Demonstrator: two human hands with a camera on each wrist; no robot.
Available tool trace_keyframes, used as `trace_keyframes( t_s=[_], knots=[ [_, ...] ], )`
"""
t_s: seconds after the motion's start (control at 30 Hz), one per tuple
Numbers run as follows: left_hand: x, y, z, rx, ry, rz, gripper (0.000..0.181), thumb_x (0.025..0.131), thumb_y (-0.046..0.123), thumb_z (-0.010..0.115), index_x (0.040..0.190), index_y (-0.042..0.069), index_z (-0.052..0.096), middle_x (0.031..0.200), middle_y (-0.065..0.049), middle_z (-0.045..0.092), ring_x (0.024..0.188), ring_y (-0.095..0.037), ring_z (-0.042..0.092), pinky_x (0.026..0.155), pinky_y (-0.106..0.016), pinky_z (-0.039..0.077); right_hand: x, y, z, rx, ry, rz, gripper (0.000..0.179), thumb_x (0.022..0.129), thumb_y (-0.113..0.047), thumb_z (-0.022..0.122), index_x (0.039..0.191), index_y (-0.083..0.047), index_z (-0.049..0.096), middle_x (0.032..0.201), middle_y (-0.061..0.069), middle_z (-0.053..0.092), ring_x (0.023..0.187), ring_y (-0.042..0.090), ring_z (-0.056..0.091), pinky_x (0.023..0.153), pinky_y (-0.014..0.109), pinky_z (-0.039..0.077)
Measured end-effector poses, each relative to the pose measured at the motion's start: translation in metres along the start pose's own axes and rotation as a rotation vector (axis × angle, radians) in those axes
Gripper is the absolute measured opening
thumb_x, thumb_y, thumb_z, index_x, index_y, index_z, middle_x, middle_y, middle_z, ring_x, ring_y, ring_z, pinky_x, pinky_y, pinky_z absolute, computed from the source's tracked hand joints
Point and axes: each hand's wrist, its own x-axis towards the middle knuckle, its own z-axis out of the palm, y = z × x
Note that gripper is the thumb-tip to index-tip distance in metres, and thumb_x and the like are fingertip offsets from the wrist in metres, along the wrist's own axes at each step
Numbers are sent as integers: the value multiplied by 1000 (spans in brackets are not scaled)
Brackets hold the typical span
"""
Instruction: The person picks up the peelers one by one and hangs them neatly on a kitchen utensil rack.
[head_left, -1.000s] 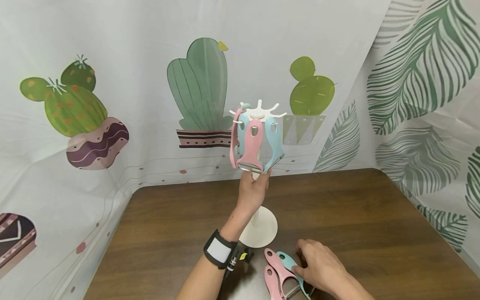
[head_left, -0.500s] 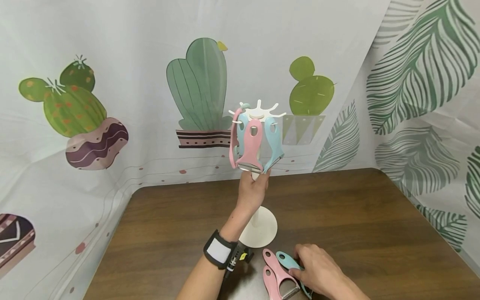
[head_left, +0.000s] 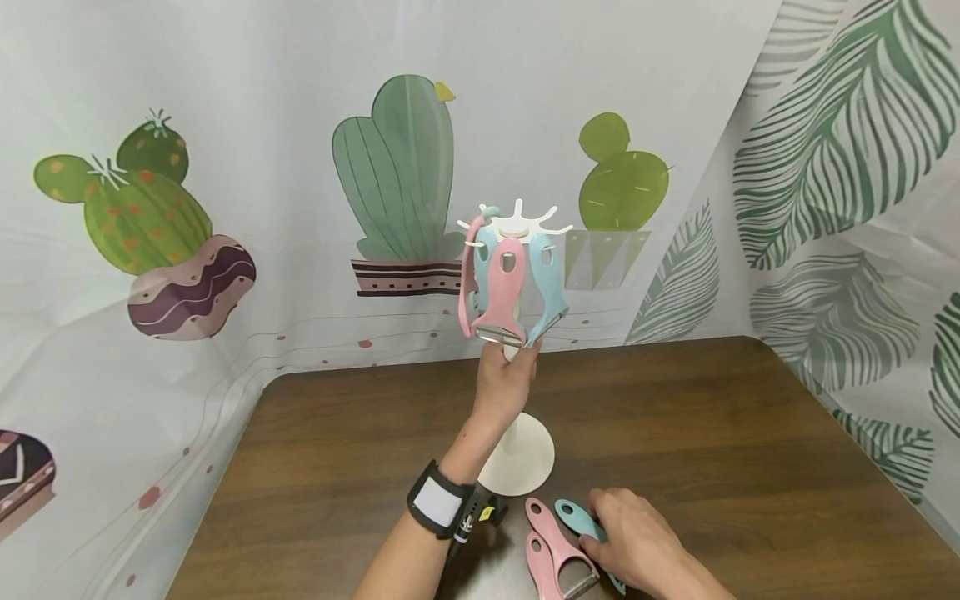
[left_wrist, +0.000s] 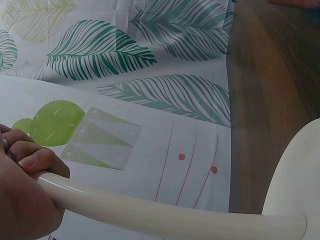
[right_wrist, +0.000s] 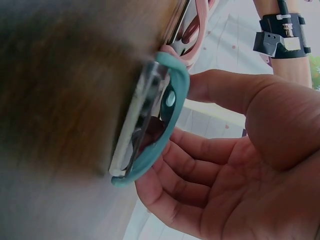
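Note:
My left hand point(head_left: 504, 383) grips the pole of a white stand just under its hooked top; the curved pole point(left_wrist: 150, 210) runs from that fist to the round base point(head_left: 525, 475). Vegetable peelers hang from the hooks, among them a pink peeler point(head_left: 501, 287) at the front and a light blue peeler point(head_left: 550, 279) to its right. Low in the head view, my right hand point(head_left: 637, 537) pinches a teal peeler point(head_left: 577, 517) lying on the table. The right wrist view has thumb and fingers on either side of this teal peeler point(right_wrist: 181, 87), its blade toward the tabletop.
Two pink peelers, an upper one point(head_left: 550, 527) overlapping a lower one point(head_left: 542, 571), lie left of the teal one. The brown wooden table point(head_left: 675, 417) ends at a cloth backdrop point(head_left: 300, 208) printed with cacti and leaves. Several white hooks point(head_left: 519, 208) on the stand are bare.
My right hand has shifted slightly left and toward me, its thumb coming onto the teal peeler. The teal peeler has moved a little apart from the pink ones. My left hand stays put.

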Motion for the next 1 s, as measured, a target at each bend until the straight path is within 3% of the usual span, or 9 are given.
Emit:
trace_keyframes(
  t_s=[0.37,0.7,1.0],
  knots=[
    [-1,0,0,11,8,-16,43,110,21,55,70,10,45,52,0,35,47,-14,29,45,-28,22,2,0,-9,22,51,30,33,77,-20,91,78,-22,59,71,-9,51,66,10,47,59,32,42],
    [0,1,0,8,-4,0,43,112,23,54,72,9,46,52,-1,36,46,-15,30,45,-28,23,7,-4,-30,132,142,31,23,82,-16,90,86,-23,68,76,-14,57,66,3,51,61,26,45],
    [0,0,-1,4,-6,-2,38,111,23,54,75,10,48,53,0,35,46,-15,30,45,-28,23,22,-5,-69,207,416,-111,20,86,-11,87,101,-15,74,85,-12,67,77,6,62,69,31,55]
  ],
)
